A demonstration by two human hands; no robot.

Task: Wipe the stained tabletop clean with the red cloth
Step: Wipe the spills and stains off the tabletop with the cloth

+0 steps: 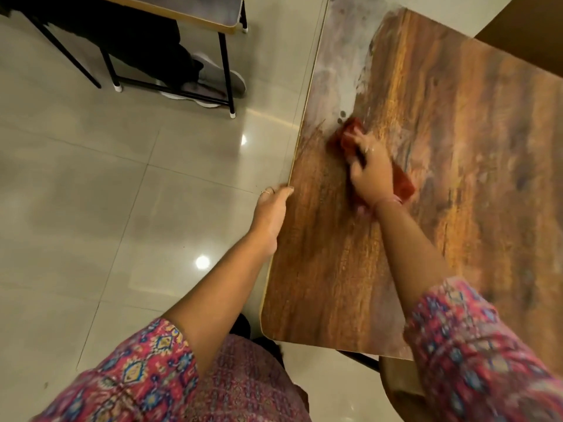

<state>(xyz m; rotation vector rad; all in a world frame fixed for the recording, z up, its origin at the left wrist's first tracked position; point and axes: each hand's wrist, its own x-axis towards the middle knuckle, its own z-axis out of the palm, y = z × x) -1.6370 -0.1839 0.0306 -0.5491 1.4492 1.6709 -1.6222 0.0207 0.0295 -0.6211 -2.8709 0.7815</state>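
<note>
Standing over a glossy tiled floor [106, 208], a person in a patterned pink sleeve [146, 360] leans toward a wood-grain counter [457, 178]. At far left and top, a second counter on black legs [195, 10] stands well apart, with someone's grey shoes [213, 77] beneath it. Moving right, the left hand [271, 214] is closed on the counter's near left edge, thumb on top and fingers curled under the rim, a thin ring on one finger. Further right, the right hand [370, 169] presses flat on the red cloth [350, 135], fingers bent down over it and gripping it against the surface; the cloth bunches out ahead of the fingertips and another part shows behind the wrist. Just beyond the cloth, toward the counter's far left corner, lies a pale grey-white smeared stain [341, 71], with a few small dark spots at the cloth's front edge. The wood to the right shows fainter whitish streaks.
</note>
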